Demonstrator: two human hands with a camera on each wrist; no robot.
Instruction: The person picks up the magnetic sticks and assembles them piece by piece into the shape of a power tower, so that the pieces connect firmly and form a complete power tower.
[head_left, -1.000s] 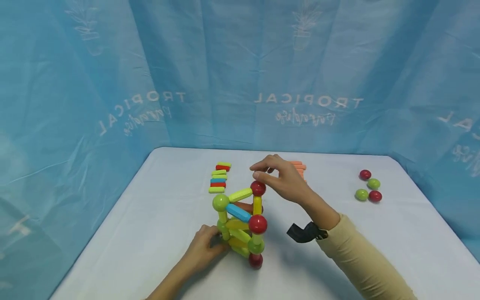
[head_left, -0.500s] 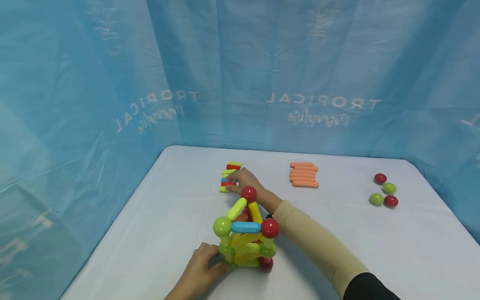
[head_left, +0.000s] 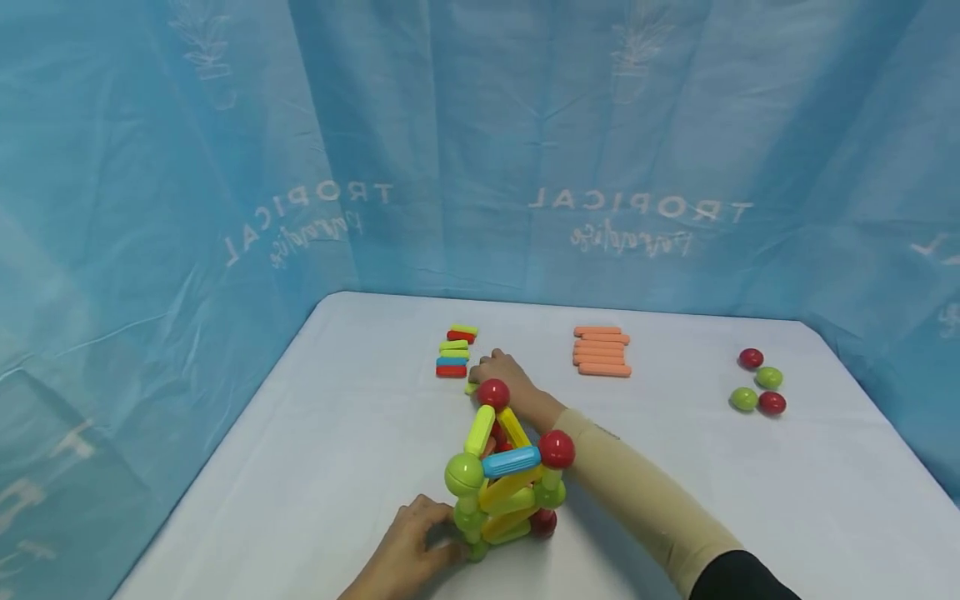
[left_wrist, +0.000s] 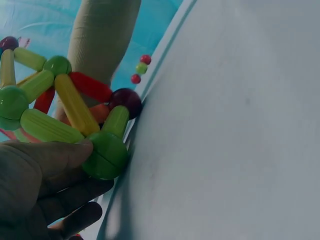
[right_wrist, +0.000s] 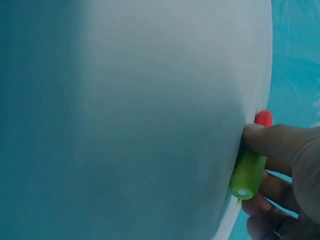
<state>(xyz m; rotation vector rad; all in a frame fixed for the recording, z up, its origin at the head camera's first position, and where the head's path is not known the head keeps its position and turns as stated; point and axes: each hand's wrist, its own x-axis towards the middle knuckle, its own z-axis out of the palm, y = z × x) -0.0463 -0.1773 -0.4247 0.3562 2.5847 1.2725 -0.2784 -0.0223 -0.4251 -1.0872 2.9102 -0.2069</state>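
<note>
A frame of magnetic balls and sticks [head_left: 512, 461] stands on the white table, with red and green balls joined by green, yellow, red and blue sticks. At its lower left, my left hand [head_left: 412, 546] grips it; the left wrist view has the thumb and fingers about a green ball [left_wrist: 106, 156] at a corner. Behind the frame, my right hand [head_left: 512, 382] pinches a green magnetic stick [right_wrist: 248, 175] between thumb and fingers. One end of that stick [head_left: 470, 388] shows in the head view. The frame's top red ball hides part of the right hand.
Several short coloured sticks [head_left: 452, 362] lie in a column just left of the right hand. Orange sticks [head_left: 602, 351] are stacked side by side at the back. Loose red and green balls [head_left: 769, 377] rest at the right. A blue curtain [head_left: 480, 167] hangs behind the table.
My right hand has gone from above the frame's top to the coloured sticks, and it has drawn the nearest green one out of the column. The frame has turned a little under my left hand.
</note>
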